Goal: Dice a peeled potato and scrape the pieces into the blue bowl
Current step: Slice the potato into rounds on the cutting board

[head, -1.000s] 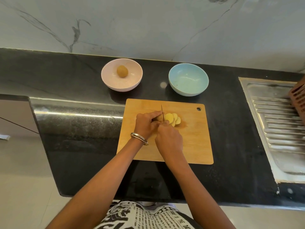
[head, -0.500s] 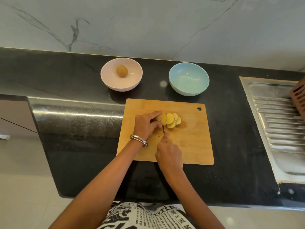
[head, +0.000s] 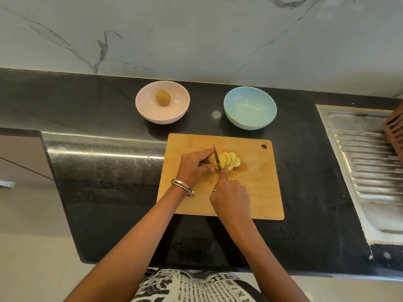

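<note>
On the wooden cutting board (head: 257,192) lies a peeled potato, partly cut into several yellow slices (head: 230,160) that lean to the right. My left hand (head: 193,167) grips the uncut end of the potato (head: 211,158), which is mostly hidden under its fingers. My right hand (head: 231,194) grips the knife handle. The knife blade (head: 216,156) stands across the potato between the uncut end and the slices. The blue bowl (head: 250,107) sits behind the board with nothing in it.
A pink bowl (head: 162,102) with one whole potato (head: 163,97) in it stands to the left of the blue bowl. A steel sink drainboard (head: 370,168) lies at the right with a brown rack (head: 395,131) at its edge. The black counter's front edge runs near my body.
The knife was drawn back toward me and has returned forward, with the blade across the potato again. My left hand stayed on the uncut end.
</note>
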